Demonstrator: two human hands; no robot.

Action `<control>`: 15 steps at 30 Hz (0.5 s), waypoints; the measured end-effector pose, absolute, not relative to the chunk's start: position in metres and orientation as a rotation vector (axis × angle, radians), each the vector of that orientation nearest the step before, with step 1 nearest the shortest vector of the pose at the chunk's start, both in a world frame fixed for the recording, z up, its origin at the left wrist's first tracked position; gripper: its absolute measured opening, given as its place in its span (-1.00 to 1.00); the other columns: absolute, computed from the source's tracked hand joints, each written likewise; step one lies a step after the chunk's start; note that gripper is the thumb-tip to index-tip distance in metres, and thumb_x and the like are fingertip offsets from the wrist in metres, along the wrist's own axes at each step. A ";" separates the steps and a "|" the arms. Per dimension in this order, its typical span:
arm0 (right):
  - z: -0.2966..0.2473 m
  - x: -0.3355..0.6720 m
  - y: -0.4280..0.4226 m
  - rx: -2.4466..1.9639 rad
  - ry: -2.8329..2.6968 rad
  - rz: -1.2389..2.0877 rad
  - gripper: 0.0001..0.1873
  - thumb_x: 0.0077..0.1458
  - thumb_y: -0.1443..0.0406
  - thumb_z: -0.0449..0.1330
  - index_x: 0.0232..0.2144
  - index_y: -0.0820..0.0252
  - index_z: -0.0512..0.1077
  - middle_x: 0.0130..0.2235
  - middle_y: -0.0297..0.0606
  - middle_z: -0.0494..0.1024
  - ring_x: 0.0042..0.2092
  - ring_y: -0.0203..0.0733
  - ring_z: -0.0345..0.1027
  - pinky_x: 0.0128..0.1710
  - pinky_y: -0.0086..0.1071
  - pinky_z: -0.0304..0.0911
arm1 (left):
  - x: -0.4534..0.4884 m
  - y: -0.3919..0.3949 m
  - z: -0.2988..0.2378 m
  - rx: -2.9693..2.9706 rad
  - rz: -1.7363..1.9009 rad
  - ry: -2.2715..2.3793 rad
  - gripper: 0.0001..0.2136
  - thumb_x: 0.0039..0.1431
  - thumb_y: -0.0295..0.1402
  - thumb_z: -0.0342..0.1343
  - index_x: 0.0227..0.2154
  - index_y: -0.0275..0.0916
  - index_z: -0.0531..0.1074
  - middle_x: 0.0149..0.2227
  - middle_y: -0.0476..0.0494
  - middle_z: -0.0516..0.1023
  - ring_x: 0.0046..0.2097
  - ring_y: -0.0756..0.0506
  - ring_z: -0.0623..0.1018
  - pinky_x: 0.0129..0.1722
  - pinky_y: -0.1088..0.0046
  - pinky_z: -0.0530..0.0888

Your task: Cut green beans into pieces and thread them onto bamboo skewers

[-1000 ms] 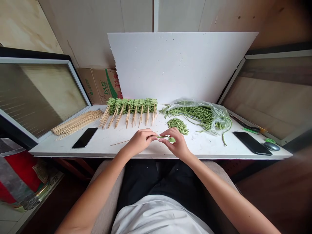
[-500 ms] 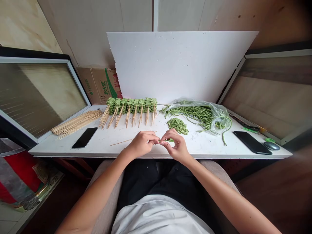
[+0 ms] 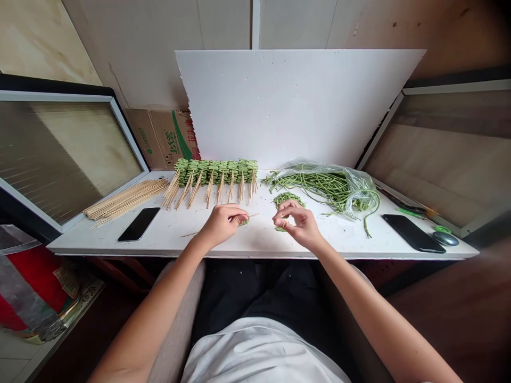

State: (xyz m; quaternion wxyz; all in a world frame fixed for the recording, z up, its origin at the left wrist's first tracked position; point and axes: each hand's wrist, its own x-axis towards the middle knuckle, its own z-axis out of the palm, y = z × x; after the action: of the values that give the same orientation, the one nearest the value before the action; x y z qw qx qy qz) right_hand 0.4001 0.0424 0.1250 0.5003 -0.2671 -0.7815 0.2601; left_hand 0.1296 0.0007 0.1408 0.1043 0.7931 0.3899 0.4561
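My left hand (image 3: pixel 222 223) is closed round a thin bamboo skewer (image 3: pixel 187 234) with a green bean piece threaded near its tip; the stick's ends show on both sides of the fist. My right hand (image 3: pixel 299 223) hovers beside a small heap of cut green bean pieces (image 3: pixel 288 198), fingers curled in a pinch on a few short bean pieces. The two hands are a short gap apart over the white table (image 3: pixel 255 242).
A row of finished bean skewers (image 3: pixel 217 175) lies at the back, loose bamboo sticks (image 3: pixel 125 199) to their left. Long beans in a clear bag (image 3: pixel 331 186) lie right. Black phones (image 3: pixel 139 224) (image 3: pixel 413 233) rest on both sides. A white foam board (image 3: pixel 295 103) stands behind.
The hands, joined at the skewer tip before, have drawn apart. My right hand moved right and back toward the cut bean heap; my left hand kept the skewer.
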 end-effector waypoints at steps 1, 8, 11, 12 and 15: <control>0.122 0.406 0.051 -0.710 -1.922 0.537 -0.65 0.20 -0.08 0.37 -0.32 0.03 0.68 -0.26 -0.14 0.52 -0.10 0.06 0.39 -0.07 -0.05 0.35 | 0.128 0.002 0.141 2.318 1.361 1.169 -0.82 0.31 -0.51 0.18 -0.33 -0.24 0.68 -0.35 -0.15 0.68 -0.33 -0.08 0.61 -0.33 0.41 0.49; 0.078 0.436 0.094 -0.953 -2.260 0.270 -0.69 0.26 0.00 0.33 -0.30 0.03 0.73 -0.28 -0.09 0.59 -0.10 0.11 0.32 -0.03 0.01 0.31 | 0.138 0.000 0.135 2.315 1.280 1.140 -0.84 0.37 -0.40 0.21 -0.23 -0.23 0.71 -0.31 -0.19 0.68 -0.34 -0.07 0.58 -0.35 0.40 0.48; 0.072 0.439 0.098 -0.951 -2.261 0.281 -0.67 0.27 -0.02 0.31 -0.24 0.04 0.74 -0.24 -0.09 0.62 -0.08 0.11 0.34 0.01 0.01 0.31 | 0.138 0.001 0.133 2.302 1.269 1.184 -0.84 0.38 -0.36 0.22 -0.21 -0.23 0.71 -0.30 -0.18 0.67 -0.37 -0.06 0.54 -0.35 0.39 0.48; 0.073 0.439 0.098 -0.954 -2.240 0.309 -0.64 0.29 -0.03 0.29 -0.23 0.05 0.74 -0.24 -0.08 0.62 -0.08 0.11 0.36 0.01 0.01 0.32 | 0.138 0.001 0.132 2.297 1.269 1.208 -0.84 0.38 -0.34 0.23 -0.19 -0.22 0.71 -0.29 -0.17 0.66 -0.39 -0.05 0.51 -0.35 0.39 0.47; 0.085 0.438 0.096 -0.995 -2.106 0.446 -0.52 0.34 -0.09 0.19 -0.22 0.10 0.72 -0.21 -0.07 0.64 -0.10 0.09 0.42 -0.11 -0.06 0.35 | 0.135 0.002 0.130 2.315 1.243 1.246 -0.78 0.42 -0.28 0.18 -0.08 -0.20 0.70 -0.25 -0.16 0.61 -0.40 -0.03 0.47 -0.35 0.40 0.47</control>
State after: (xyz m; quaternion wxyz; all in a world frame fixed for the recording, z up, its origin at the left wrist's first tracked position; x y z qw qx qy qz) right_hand 0.4380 0.0960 0.0847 0.3758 -0.3889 -0.8229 0.1742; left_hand 0.1354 0.0023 0.1304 0.1167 0.7906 0.4254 0.4246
